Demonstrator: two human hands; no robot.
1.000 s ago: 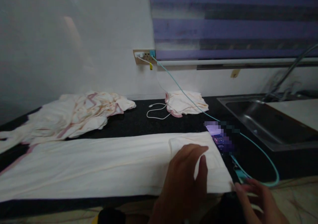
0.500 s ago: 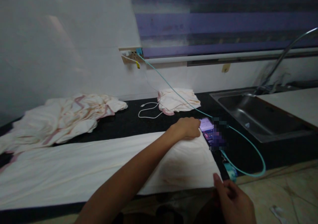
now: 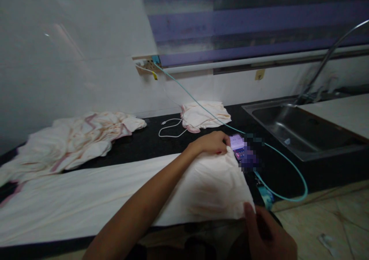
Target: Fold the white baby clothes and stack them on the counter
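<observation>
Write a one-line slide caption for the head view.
Left hand and right hand grip two corners of a white cloth spread on a black counter.

dim indoor light, soft motion blur, edges warped

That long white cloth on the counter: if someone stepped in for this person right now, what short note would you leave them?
Left hand: pinching the far right corner of the long white cloth, beside the phone.
Right hand: gripping the near right corner at the counter's front edge.
Done: the cloth lies flat in a long strip along the counter, its right end lifted slightly.
Left: that end is not folded over yet; a crumpled cloth pile at the back left and a small folded cloth sit untouched.
</observation>
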